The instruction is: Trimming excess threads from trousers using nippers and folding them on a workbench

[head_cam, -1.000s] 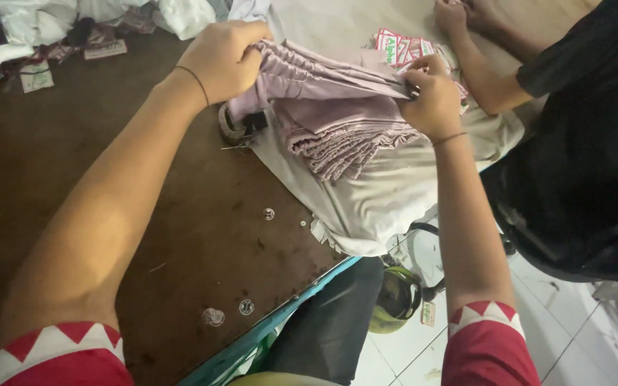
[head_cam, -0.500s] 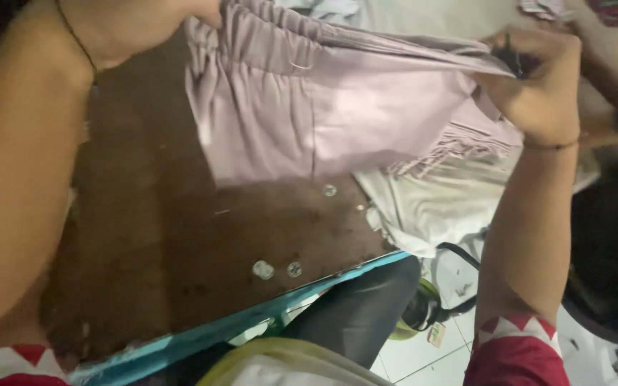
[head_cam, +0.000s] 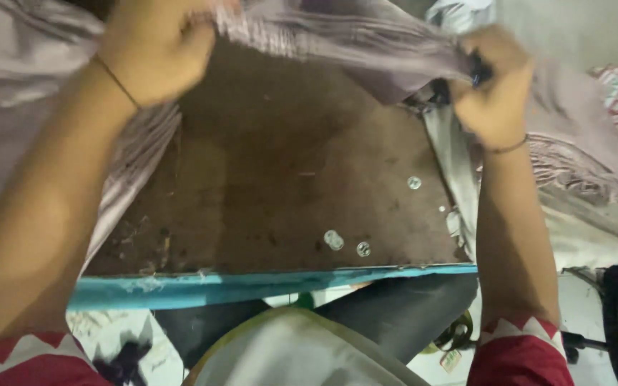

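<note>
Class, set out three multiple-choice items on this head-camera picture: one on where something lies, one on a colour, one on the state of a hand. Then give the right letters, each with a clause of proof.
1. Where do the small clear round discs lie?
A. on the bare brown table top
B. on the pale purple garment
C. in the left hand

2. What colour is the near edge of the table?
A. red
B. turquoise
C. yellow

3. What is the right hand doing?
A. resting flat and open on the table
B. hanging empty in the air
C. closed on the pale purple garment

Key:
1 A, the discs sit on dark wood near the front edge, apart from any cloth.
2 B, a turquoise strip runs along the front.
3 C, its fingers are curled around bunched cloth, as are those of the left hand.
</note>
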